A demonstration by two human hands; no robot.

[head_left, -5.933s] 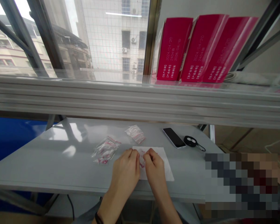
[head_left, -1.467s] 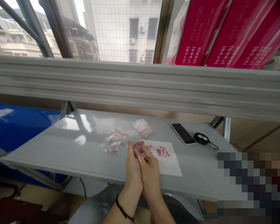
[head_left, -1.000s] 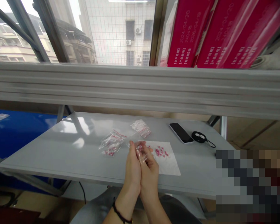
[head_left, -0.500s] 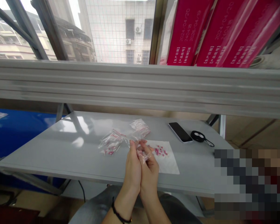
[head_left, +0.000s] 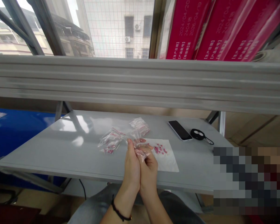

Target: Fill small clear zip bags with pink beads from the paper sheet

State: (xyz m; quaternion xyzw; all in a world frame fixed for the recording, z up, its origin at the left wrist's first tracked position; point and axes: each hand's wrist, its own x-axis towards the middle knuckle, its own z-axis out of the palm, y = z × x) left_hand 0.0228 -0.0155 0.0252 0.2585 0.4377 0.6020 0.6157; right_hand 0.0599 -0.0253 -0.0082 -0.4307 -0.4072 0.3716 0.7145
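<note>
Both wrists meet over the front of the grey table, where my left hand (head_left: 132,166) and my right hand (head_left: 149,166) are closed around a small clear plastic bag (head_left: 142,154). Part of the bag sticks out above the fingers; its contents are hard to make out. Just right of my right hand lies a white paper sheet (head_left: 169,161), with small pink pieces (head_left: 160,149) scattered on it. To the left of my left hand are clear zip bags (head_left: 112,138) with similar pink pieces in or beside them. Behind the hands sits a stack of clear bags (head_left: 140,125) with red seal lines.
A black-screened phone (head_left: 179,130) and a round black case with a strap (head_left: 197,134) lie at the table's back right. A grey beam (head_left: 140,82) crosses above the table. Red boxes (head_left: 189,31) stand on the upper right. The lower right is pixelated.
My right fingers have curled in more tightly around the plastic bag. The view has tilted slightly, and the things on the table stay where they were.
</note>
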